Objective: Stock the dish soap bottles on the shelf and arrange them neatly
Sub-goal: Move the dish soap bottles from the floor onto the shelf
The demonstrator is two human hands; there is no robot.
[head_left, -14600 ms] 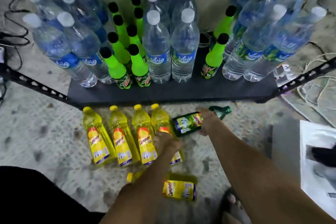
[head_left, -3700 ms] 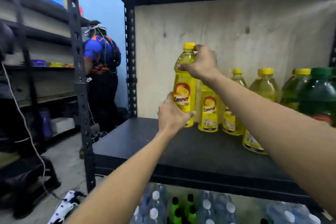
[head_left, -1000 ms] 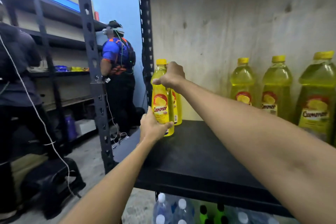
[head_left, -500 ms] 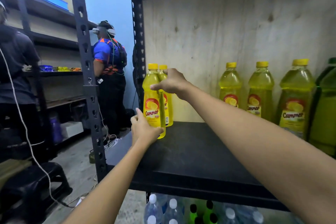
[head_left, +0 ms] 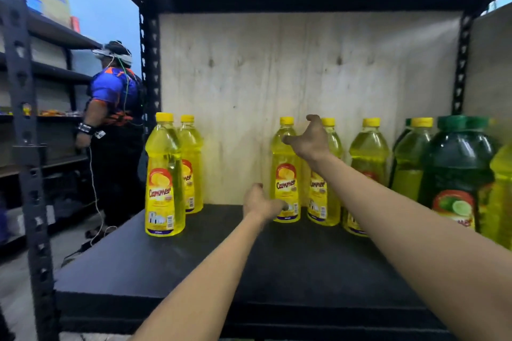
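Observation:
Two yellow dish soap bottles stand at the left of the black shelf [head_left: 194, 263], one in front [head_left: 164, 174] and one behind it [head_left: 191, 166]. After a gap, a row of yellow bottles runs along the back wall, starting with one [head_left: 286, 177] between my hands. My right hand [head_left: 309, 140] hovers open at its shoulder, fingers spread, thumb near the neck. My left hand [head_left: 261, 203] is low by its base, thumb touching or nearly touching it, holding nothing. A second row bottle [head_left: 321, 196] is partly hidden by my right arm. A dark green bottle [head_left: 457, 169] stands at the right.
A plywood panel [head_left: 249, 77] backs the shelf, and the upper shelf board hangs close overhead. A perforated steel post [head_left: 26, 147] rises at the near left. Another person [head_left: 116, 119] in a blue shirt stands at the neighbouring rack on the left.
Both hands have let go of the front left yellow bottle, which now stands at the shelf's left end. They have moved right to the first bottle of the back row.

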